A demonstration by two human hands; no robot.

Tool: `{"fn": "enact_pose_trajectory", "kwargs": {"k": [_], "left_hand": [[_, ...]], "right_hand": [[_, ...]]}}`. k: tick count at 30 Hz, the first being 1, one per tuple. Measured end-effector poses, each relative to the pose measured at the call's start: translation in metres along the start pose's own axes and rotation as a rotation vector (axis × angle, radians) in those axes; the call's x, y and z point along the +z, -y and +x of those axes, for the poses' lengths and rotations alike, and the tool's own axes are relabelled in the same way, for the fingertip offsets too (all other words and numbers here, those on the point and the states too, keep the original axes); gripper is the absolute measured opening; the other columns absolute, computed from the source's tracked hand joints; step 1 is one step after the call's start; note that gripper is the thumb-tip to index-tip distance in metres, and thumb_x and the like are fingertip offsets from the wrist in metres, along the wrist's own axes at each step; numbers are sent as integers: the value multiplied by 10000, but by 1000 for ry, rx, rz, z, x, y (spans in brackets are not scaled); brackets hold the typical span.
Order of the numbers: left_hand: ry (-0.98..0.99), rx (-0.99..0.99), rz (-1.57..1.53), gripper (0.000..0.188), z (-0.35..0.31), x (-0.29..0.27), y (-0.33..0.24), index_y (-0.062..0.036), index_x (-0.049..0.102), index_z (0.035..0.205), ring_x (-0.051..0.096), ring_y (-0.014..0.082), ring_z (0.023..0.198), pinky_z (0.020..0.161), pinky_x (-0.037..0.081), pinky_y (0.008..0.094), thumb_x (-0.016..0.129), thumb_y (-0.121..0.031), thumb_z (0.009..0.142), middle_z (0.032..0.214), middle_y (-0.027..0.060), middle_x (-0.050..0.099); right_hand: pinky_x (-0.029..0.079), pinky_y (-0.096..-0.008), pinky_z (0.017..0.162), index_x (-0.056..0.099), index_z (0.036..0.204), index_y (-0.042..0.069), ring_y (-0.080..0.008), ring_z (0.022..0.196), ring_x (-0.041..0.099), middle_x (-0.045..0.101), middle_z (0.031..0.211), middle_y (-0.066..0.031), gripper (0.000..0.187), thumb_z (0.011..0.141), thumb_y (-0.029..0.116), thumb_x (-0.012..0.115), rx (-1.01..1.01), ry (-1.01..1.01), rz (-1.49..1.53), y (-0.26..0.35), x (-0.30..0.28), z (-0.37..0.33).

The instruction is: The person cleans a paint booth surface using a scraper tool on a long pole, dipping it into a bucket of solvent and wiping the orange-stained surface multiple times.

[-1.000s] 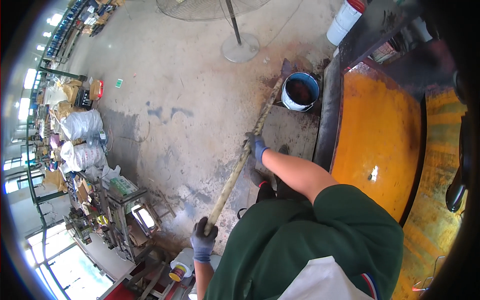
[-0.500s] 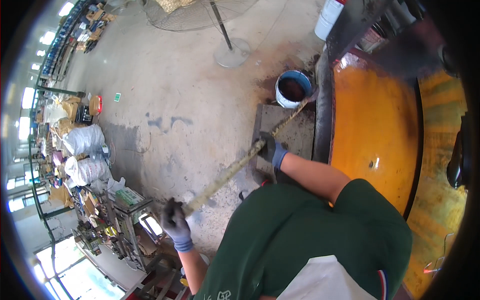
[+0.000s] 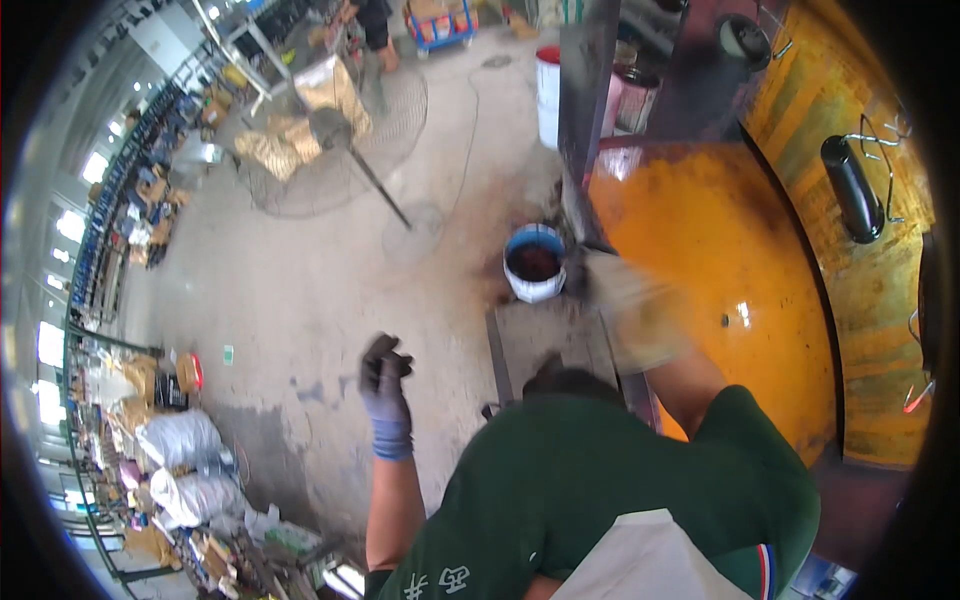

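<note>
My left hand (image 3: 385, 395), in a grey glove with dark fingers, is raised over the concrete floor. Its fingers are loosely bent and apart, with nothing between them. Out in front of my right forearm (image 3: 690, 390), my right hand (image 3: 620, 290) is smeared by motion beside the orange tray (image 3: 730, 230). A pale blur covers this area, and neither the fingers nor a clear pole can be made out. Closest to that hand is a white bucket (image 3: 535, 291) with a blue inside and dark reddish contents. A grey slab (image 3: 545, 335) lies just in front of the bucket.
A dark upright panel (image 3: 583, 90) rises beyond the tray, with white drums (image 3: 548, 100) near it. A large wire fan (image 3: 335, 130) stands farther off. Wrapped white sacks (image 3: 180, 440) and clutter line the left. A black cylinder (image 3: 853, 190) rests on the right-hand yellow surface.
My left hand has let go of the long pale pole and now holds nothing. My right hand has moved right, toward the tray, and is blurred. The whole view has shifted, showing more of the far floor.
</note>
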State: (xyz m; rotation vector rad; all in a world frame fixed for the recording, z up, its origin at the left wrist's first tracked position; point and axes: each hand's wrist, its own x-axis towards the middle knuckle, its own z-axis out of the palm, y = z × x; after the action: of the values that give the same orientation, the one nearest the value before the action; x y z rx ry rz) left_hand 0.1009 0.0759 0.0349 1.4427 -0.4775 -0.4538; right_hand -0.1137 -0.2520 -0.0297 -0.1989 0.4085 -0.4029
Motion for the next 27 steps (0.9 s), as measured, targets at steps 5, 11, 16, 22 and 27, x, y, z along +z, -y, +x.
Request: {"fn": "enact_pose_trajectory", "kwargs": {"k": [5, 11, 16, 22, 27], "left_hand": [[129, -102, -45, 195, 52, 43, 69, -17, 621, 1067, 621, 137, 764, 646, 482, 250, 581, -132, 915, 936, 73, 663], [315, 75, 91, 387, 122, 119, 79, 2, 530, 1267, 593, 127, 778, 675, 491, 247, 589, -115, 903, 978, 75, 629], [415, 484, 333, 684, 229, 217, 41, -42, 375, 1421, 615, 235, 851, 739, 515, 345, 664, -174, 815, 1169, 177, 569], [248, 1167, 552, 701, 361, 350, -69, -104, 404, 1390, 506, 404, 1084, 980, 392, 461, 683, -250, 763, 1222, 209, 542], [313, 1185, 785, 684, 401, 409, -112, -99, 409, 1386, 508, 399, 1087, 980, 393, 455, 673, -240, 771, 1226, 208, 541]], "right_hand": [[488, -225, 645, 517, 829, 78, -112, 651, 548, 565, 677, -16, 245, 985, 247, 432, -147, 519, 553, 87, -12, -77], [451, -212, 680, 469, 1033, 8, -99, 710, 518, 552, 764, 6, 320, 915, 277, 594, -328, 214, 705, 103, 23, -186], [403, -222, 621, 472, 929, 40, -95, 647, 456, 498, 708, 19, 243, 935, 269, 554, -396, 160, 768, 119, -16, -210], [374, -243, 539, 486, 1008, -51, -102, 574, 413, 473, 659, 8, 265, 947, 202, 537, -726, -46, 560, 127, -57, -226], [357, -264, 502, 448, 1111, -91, -122, 546, 414, 489, 670, -13, 345, 952, 204, 530, -774, -118, 712, 119, -78, -253]]}}
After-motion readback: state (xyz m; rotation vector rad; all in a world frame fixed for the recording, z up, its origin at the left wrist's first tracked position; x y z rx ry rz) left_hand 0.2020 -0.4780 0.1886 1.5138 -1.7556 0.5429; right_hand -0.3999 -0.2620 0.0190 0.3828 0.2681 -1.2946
